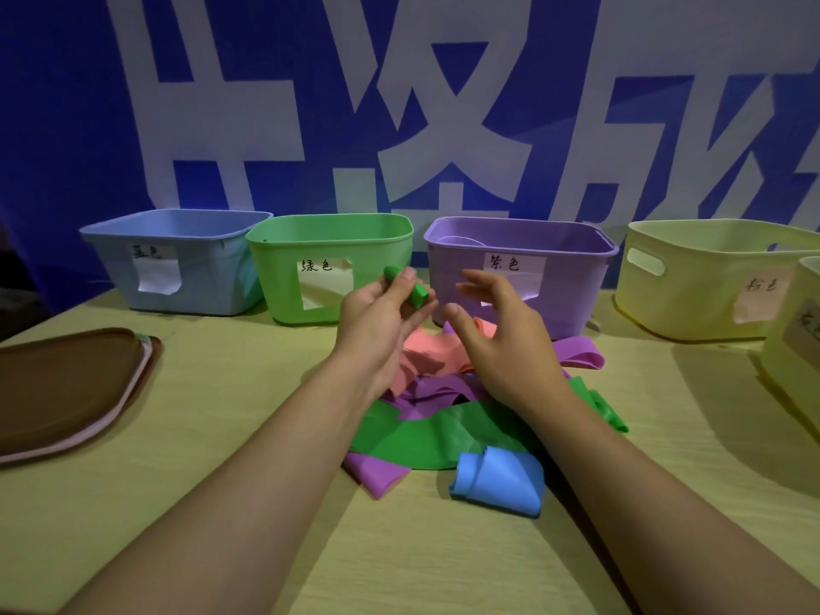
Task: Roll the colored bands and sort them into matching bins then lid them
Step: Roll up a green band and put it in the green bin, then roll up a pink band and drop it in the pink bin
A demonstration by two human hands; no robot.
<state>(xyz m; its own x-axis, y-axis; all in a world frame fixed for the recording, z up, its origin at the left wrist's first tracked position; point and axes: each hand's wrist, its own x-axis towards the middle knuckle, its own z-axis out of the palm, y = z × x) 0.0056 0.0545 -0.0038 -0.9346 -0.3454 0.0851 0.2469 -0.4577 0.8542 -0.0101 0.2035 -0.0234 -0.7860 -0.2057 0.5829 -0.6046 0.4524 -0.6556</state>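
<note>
From where I stand, the rightmost yellow bin (794, 330) and the stacked lids (66, 388) run off the frame's edges, while the forearms hide much of the band pile (426, 432).

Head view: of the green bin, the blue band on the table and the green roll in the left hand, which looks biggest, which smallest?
1. green bin
2. blue band, though it lies nearer the camera
3. green roll, held in the left hand

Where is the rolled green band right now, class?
In the head view, the rolled green band is pinched in the left hand, raised just in front of the green bin, left of the open right hand.
</note>
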